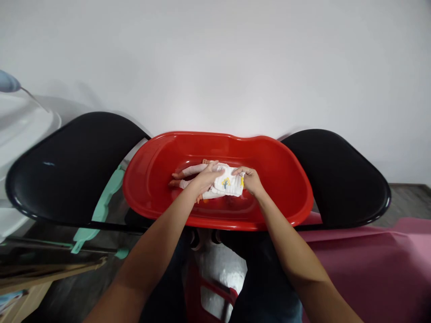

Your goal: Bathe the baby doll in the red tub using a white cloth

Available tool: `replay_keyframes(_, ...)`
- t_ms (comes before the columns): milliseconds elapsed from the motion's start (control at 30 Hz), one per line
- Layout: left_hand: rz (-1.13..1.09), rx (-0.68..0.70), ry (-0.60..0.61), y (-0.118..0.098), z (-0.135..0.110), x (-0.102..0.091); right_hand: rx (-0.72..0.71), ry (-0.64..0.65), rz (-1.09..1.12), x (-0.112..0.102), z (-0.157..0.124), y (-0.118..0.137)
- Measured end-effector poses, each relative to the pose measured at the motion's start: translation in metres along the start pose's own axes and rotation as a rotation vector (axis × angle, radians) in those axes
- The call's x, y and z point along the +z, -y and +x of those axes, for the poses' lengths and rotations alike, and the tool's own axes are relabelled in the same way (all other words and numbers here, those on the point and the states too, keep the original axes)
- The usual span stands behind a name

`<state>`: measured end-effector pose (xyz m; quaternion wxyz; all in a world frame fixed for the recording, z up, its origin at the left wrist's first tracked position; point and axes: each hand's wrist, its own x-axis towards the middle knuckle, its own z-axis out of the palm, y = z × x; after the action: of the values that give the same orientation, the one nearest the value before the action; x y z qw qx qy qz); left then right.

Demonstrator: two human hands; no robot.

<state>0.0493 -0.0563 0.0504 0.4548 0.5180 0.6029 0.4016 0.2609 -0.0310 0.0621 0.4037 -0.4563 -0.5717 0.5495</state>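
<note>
A red plastic tub (pixel 151 179) stands in front of me against a white wall. Inside it lies a small baby doll (pixel 188 172), its legs pointing left. A folded white cloth (pixel 229 184) with a small yellow and blue print covers the doll's body. My left hand (pixel 205 176) lies on the doll and the cloth's left edge, fingers bent over them. My right hand (pixel 251 179) grips the cloth's right end, fingers closed on it. The doll's head is hidden under the cloth and my hands.
Two black chair backs (pixel 77 166) (pixel 340 179) flank the tub. A mint green plastic piece (pixel 101 206) leans at the left. A white basin (pixel 20 130) sits far left. Pink fabric (pixel 370 260) spreads at the right. A red stool (pixel 208 287) shows below.
</note>
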Motion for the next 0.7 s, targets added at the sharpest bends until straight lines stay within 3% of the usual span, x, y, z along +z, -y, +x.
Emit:
replay_keyframes(100, -0.094, 0.001, 0.036, -0.008, -0.009, 0.002, 0.148, 0.002, 0.196, 0.0, 0.0, 0.008)
replay_keyframes(233, -0.099, 0.083, -0.122, -0.023, -0.011, 0.004, 0.283, 0.154, 0.346, 0.006, -0.003, 0.013)
replay_keyframes(300, -0.082, 0.088, -0.149, -0.026, -0.008, 0.009, 0.291, 0.125, 0.291, 0.005, -0.002, 0.011)
replay_keyframes(367, -0.077, 0.095, -0.139, -0.023, -0.002, 0.016, 0.228, 0.017, 0.268, -0.003, 0.001, 0.007)
replay_keyframes(467, 0.075, 0.127, -0.09, -0.009, 0.007, 0.03, 0.048, -0.321, 0.246, -0.037, 0.014, 0.005)
replay_keyframes(567, 0.404, 0.12, 0.017, 0.011, 0.014, 0.05, -0.074, -0.642, -0.074, -0.085, 0.032, 0.009)
replay_keyframes(633, 0.581, 0.11, 0.103, 0.024, 0.016, 0.066, -0.048, -0.656, -0.409, -0.114, 0.045, 0.011)
replay_keyframes(700, 0.688, 0.09, 0.145, 0.034, 0.02, 0.083, 0.017, -0.546, -0.569, -0.135, 0.058, 0.01)
